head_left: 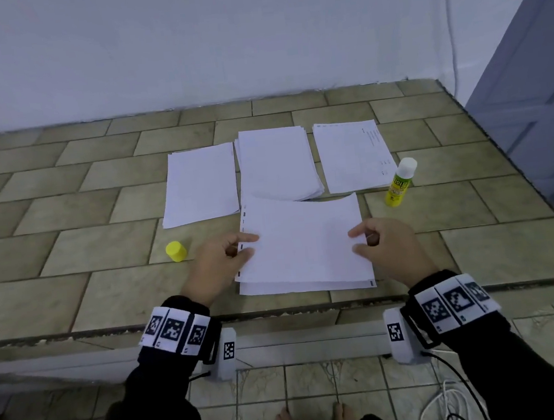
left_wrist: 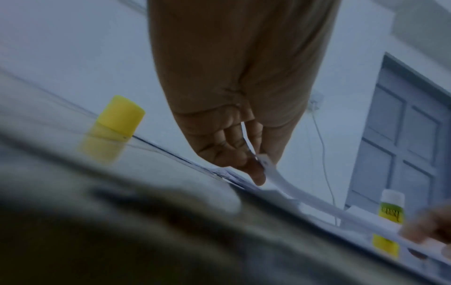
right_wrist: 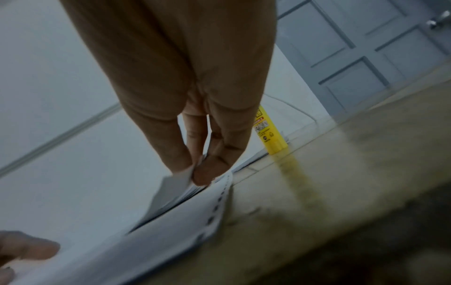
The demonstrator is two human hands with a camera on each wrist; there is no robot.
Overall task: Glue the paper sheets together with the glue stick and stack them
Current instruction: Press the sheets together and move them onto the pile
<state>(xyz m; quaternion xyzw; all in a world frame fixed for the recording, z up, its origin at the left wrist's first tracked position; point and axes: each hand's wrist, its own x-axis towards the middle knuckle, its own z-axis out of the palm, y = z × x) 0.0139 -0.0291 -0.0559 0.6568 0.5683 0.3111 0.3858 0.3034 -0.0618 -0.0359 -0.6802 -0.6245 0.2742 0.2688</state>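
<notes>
1. You are pinching the top sheet (head_left: 300,241) at both side edges: your left hand (head_left: 218,266) with thumb and fingers at the left edge, your right hand (head_left: 391,249) likewise at the right.
2. You are laying it onto the sheet beneath (head_left: 306,286), near the counter's front edge; this looks like the joining step.
3. The glue stick (head_left: 400,182) is standing uncapped just right of the papers, its yellow cap (head_left: 176,251) to the left.
4. Next, you are likely needing to square the edges, then press flat.

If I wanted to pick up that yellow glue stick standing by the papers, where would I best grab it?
Probably round the middle of the glue stick's yellow barrel, coming from the right, where the counter is bare. It stands upright and uncapped, leaning slightly in this view, so keep fingers off the white top, and a paper sheet lies close on its left.
</notes>
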